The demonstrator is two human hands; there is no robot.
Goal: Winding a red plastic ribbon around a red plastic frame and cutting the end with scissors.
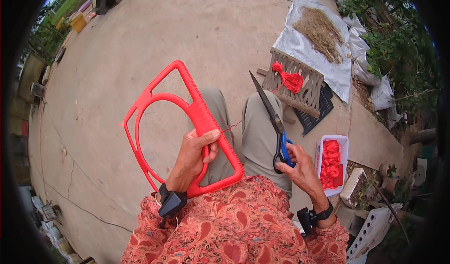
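Note:
My left hand [193, 155] is closed round one side of a red cord-wrapped frame [202, 118], a rectangle with a ring set inside it. The frame tilts over my left knee. A thin loose red thread [232, 126] runs off its wrapped side toward my right leg. My right hand [299, 166] grips scissors [275, 121] by their blue and black handles. Their long dark blades look closed and point away from me, above my right thigh. The scissors and the frame are apart.
On a slatted wooden stool [307, 105] to the right lies a bundle of red cord [289, 79]. A white plastic box [344, 148] with red cord hanks stands near my right hand. Beyond are a white sheet [291, 32] bearing dried plant matter, and a black perforated panel [326, 105].

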